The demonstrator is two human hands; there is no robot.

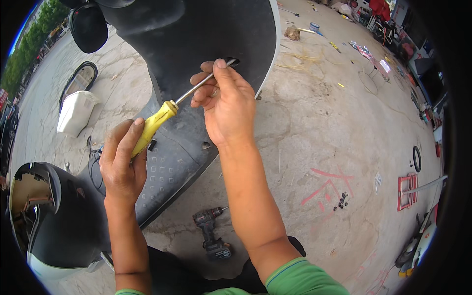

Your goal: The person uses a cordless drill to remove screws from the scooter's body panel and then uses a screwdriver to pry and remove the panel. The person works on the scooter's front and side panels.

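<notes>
My left hand [123, 164] is wrapped round the yellow handle of a screwdriver [160, 120]. Its metal shaft slants up to the right, toward a dark recess [234, 62] in the black front panel [196, 34] of a scooter. Near the tip, my right hand [228, 108] has its thumb and fingers closed about the shaft. The tip itself is hidden at the recess, so whether it sits on a screw cannot be told. Below both hands runs the scooter's dark, textured footboard [172, 157], where a small round dark piece [205, 145] lies.
A cordless drill [210, 233] lies on the concrete by my legs. Several small black parts [340, 201] are grouped at right, near red floor markings. Left stand a white bin [77, 113] and the scooter's rear body [69, 236]. A red frame [407, 191] lies far right.
</notes>
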